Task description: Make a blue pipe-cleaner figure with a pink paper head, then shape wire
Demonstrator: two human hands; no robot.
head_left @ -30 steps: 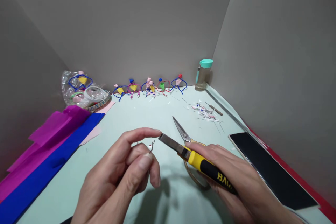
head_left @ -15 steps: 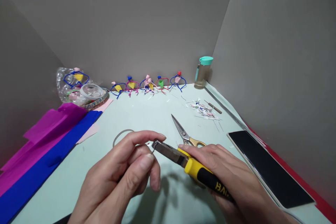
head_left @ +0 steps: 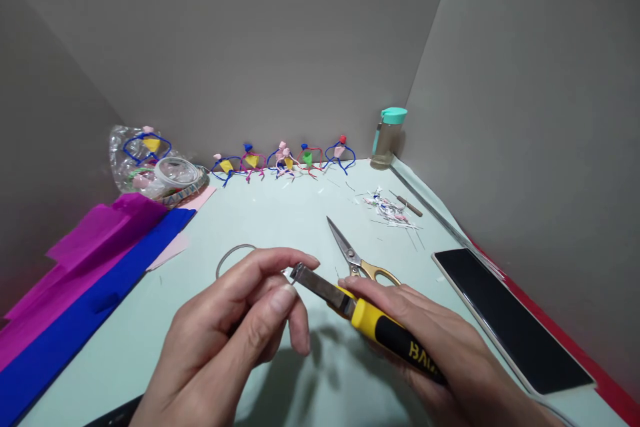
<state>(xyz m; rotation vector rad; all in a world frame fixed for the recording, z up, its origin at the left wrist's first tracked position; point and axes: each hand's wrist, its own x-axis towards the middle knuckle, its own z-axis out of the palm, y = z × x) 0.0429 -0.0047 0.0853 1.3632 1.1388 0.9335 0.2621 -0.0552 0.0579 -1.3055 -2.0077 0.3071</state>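
Yellow-and-black pliers (head_left: 370, 320) are held in my right hand (head_left: 440, 333), fingers wrapped round the handles, with the jaws pointing left. My left hand (head_left: 235, 327) pinches a thin grey wire (head_left: 234, 253) between thumb and fingers; one loop of it arcs out behind the hand. The wire's short end meets the tip of the plier jaws, and my left index fingertip lies just above them. Behind the pliers, gold-handled scissors (head_left: 353, 257) lie open-bladed or nearly closed, which I cannot tell, pointing away from me.
Several small wire figures (head_left: 251, 160) lean along the back wall. A bottle (head_left: 387, 140) stands at the back right, near wire scraps (head_left: 390, 209) and a brown-handled tool (head_left: 410, 205). A phone (head_left: 515, 320) lies right; blue paper (head_left: 90, 300), magenta paper (head_left: 95, 240) and a plastic bag (head_left: 123, 160) lie left.
The wire end at the jaws has turned to a flatter angle, and the plier jaws have shifted very slightly. Both hands keep their hold.
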